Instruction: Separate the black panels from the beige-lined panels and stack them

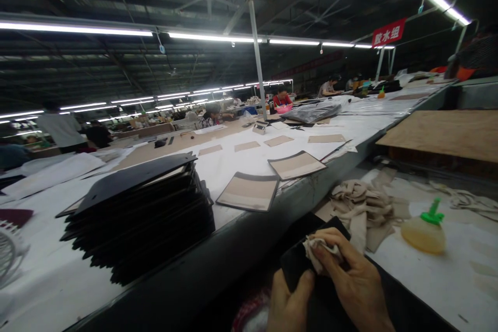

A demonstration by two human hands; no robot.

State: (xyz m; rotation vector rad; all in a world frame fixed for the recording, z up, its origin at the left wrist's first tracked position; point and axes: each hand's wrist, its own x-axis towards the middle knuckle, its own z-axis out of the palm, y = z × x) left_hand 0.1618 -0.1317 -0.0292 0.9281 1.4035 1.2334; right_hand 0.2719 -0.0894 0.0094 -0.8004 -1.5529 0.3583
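Observation:
Near the bottom of the head view, my left hand [290, 303] grips the lower left edge of a black panel [293, 265], thumb on top. My right hand [352, 275] pinches a crumpled pale cloth [319, 253] against the panel's surface. Both hands are close together, just off the table's front edge. Two beige panels with dark borders, one [249, 192] nearer and one [296, 165] behind it, lie on the white table. A tall stack of black panels [143, 218] stands to their left.
On the right surface lie a heap of beige cloth strips [360, 210] and a yellowish bottle with a green top [424, 233]. A brown board [443, 135] is behind them. Small beige pieces [326, 138] lie farther back on the table. Several people are in the background.

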